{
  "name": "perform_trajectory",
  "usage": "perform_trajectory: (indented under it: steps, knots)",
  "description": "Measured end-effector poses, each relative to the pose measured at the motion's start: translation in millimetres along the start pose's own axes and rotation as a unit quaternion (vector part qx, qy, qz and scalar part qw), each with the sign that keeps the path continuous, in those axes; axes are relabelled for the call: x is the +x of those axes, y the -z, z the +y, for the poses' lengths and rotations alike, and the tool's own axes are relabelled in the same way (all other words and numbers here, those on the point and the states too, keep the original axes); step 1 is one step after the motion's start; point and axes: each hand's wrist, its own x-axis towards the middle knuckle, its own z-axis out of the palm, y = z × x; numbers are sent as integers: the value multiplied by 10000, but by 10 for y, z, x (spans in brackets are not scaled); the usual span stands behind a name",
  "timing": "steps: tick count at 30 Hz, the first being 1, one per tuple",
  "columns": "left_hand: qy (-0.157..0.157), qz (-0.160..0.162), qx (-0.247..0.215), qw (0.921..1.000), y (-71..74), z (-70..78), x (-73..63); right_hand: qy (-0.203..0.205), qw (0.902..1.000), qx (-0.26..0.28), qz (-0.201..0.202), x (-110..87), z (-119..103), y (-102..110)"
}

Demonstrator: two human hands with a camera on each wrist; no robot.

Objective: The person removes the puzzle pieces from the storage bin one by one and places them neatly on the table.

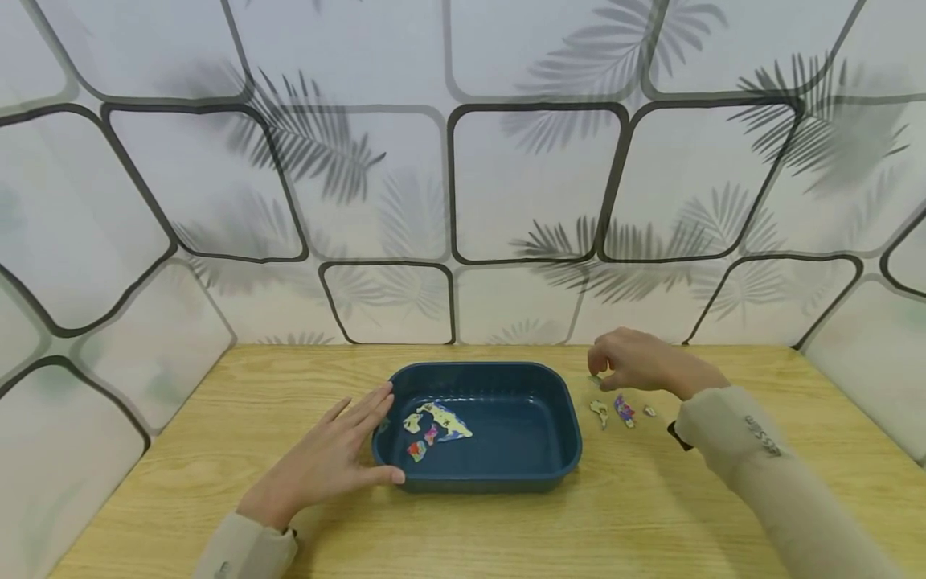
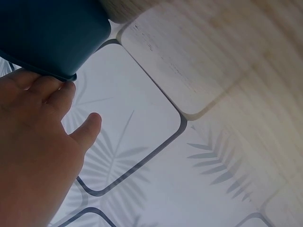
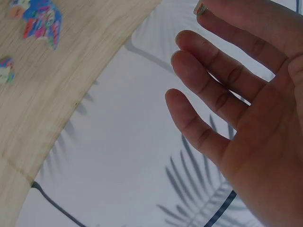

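Observation:
A dark blue rectangular tray [image 1: 492, 482] stands on the table. My left hand [image 1: 329, 458] rests at its left end, fingers fairly straight against the rim and thumb by the front left corner; the fingertips meet the rim [image 2: 66, 78] in the left wrist view. Inside the tray's left part lie several flat, irregular printed pieces, the largest yellow and blue [image 1: 452, 422]. Right of the tray, my right hand [image 1: 637, 362] pinches a small flat printed piece [image 3: 200, 8] between thumb and index finger, the other fingers loosely spread.
Below the right hand on the wooden table [image 1: 492, 535] lie a yellowish piece [image 1: 599, 412], a purple-blue piece [image 1: 624, 411] and a tiny piece [image 1: 649, 411]. A patterned wall covering [image 1: 535, 185] rises at the table's back edge and along both sides.

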Motion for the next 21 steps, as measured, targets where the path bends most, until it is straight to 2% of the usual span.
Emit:
perform_trajectory:
  steps: [13,21]
  knots:
    - [-23,3,8,10000,1,-3,0,-283,9995,70,-83,-246,233,-58]
    - [20,-13,-37,10000,-3,5,0,-272,9995,-88,95,-397,387,-172]
